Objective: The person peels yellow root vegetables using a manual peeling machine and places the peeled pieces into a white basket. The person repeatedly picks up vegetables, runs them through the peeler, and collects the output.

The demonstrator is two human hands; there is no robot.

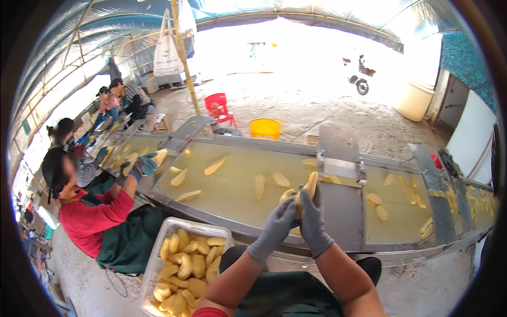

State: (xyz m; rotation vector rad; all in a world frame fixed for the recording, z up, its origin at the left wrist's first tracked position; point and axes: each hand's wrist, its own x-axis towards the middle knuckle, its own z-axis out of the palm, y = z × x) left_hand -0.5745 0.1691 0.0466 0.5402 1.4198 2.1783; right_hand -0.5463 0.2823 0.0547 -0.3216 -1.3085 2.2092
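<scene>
My left hand (278,222) and my right hand (313,224), both in grey knitted gloves, come together above the metal water trough (237,222). A curved, peeled yellow piece of produce (312,185) rises from between the fingers of my right hand, its tapered end upward. More yellow flesh (286,194) shows at the fingertips of my left hand. Whether this is a second piece or part of the same one, I cannot tell. My fingers cover the lower part, and no blade is visible. Flat, pointed yellow slices (281,179) float in the cloudy water near my hands.
A white plastic crate (227,233) of peeled yellow produce (198,265) stands to my left. Beside it, a co-worker in a red top (99,214) holds produce over the trough. Metal plates (340,214) bridge the trough. A yellow chair (264,128) and red chair (219,109) stand beyond.
</scene>
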